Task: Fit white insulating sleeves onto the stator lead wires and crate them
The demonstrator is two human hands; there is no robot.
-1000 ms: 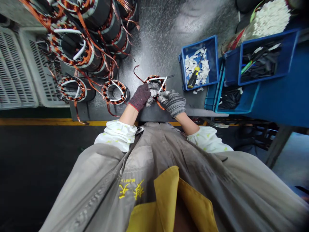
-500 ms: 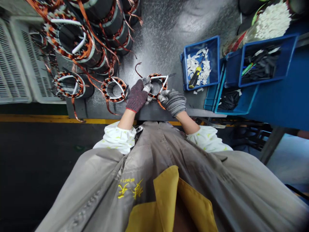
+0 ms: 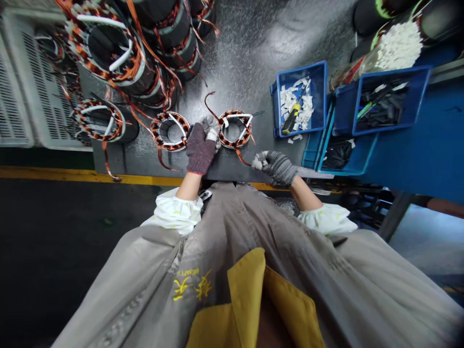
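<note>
A motor stator [image 3: 235, 144] with copper windings and white sleeves around its bore stands on the metal table before me. In a maroon glove with pale fingertips, my left hand [image 3: 202, 145] grips its left side. My right hand [image 3: 277, 166], gloved in striped grey, is closed in a pinch at the end of the copper lead wire [image 3: 242, 156] that leaves the stator's lower edge. Another copper lead [image 3: 208, 101] curls up from the upper left of the stator. Just left of my left hand stands a second stator [image 3: 170, 131].
Many more stators [image 3: 108, 48] are stacked at the left, beside pale plastic crates [image 3: 54, 137]. To the right, a blue bin [image 3: 321, 99] holds white scraps and a yellow-black screwdriver [image 3: 292, 118]. Other bins [image 3: 411, 123] hold black sleeves, near a bag of white pieces [image 3: 400, 46].
My right hand has moved right and down, away from the stator's rim, drawing out the lower lead. My left hand has shifted slightly left, uncovering the stator's left side and a small white piece.
</note>
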